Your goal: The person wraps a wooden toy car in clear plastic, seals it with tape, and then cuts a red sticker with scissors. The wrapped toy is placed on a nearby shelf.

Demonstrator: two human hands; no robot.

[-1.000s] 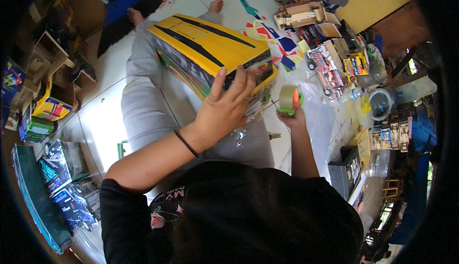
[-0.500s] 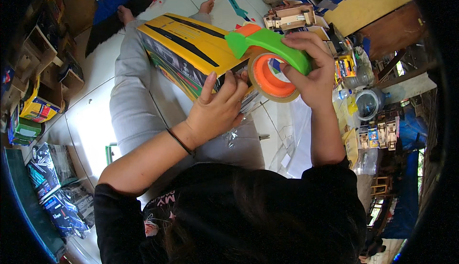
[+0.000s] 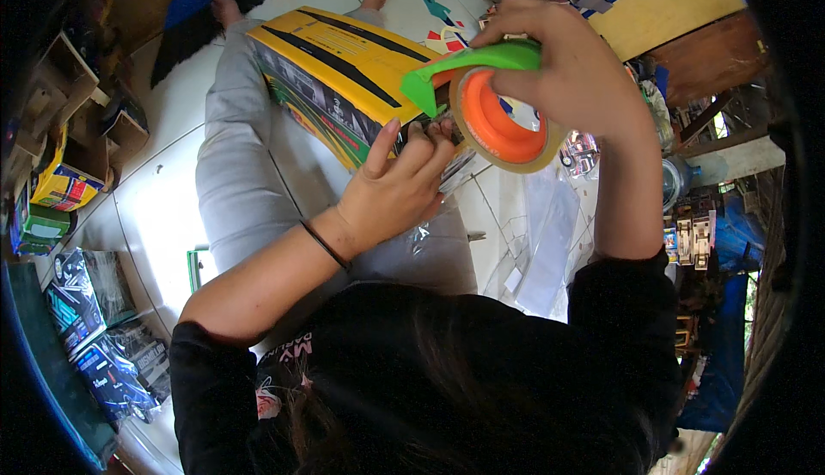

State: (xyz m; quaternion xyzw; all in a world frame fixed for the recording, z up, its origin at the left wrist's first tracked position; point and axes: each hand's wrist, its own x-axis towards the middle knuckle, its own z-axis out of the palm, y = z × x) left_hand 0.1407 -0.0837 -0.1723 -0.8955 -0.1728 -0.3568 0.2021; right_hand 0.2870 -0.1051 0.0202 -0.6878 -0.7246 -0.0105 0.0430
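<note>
A long yellow and black printed box (image 3: pixel 344 54) lies slanted across my lap, its near end toward me. My left hand (image 3: pixel 387 178) is closed on that near end, fingertips curled against it. Clear plastic film (image 3: pixel 425 239) hangs crumpled beneath these fingers. Above and to the right, my right hand (image 3: pixel 567 67) grips a green tape dispenser (image 3: pixel 477 60) from the top. Its orange hub (image 3: pixel 498 127) carries a roll of clear tape, and the green front end reaches over the box's near corner. The right fingertips are partly hidden behind the dispenser.
Grey-trousered legs (image 3: pixel 236 191) stretch out over white floor tiles. A blue-black broom (image 3: pixel 202 15) is at the far left. Printed boxes (image 3: pixel 94 312) sit at left. Clear plastic sheets (image 3: pixel 550 234) lie right of my lap; wooden toy trucks (image 3: pixel 692 239) stand farther right.
My right hand has turned over the dispenser, its wrist swinging right and the hand rising. The dispenser's front end has dipped slightly left and down. My left hand stays on the box end.
</note>
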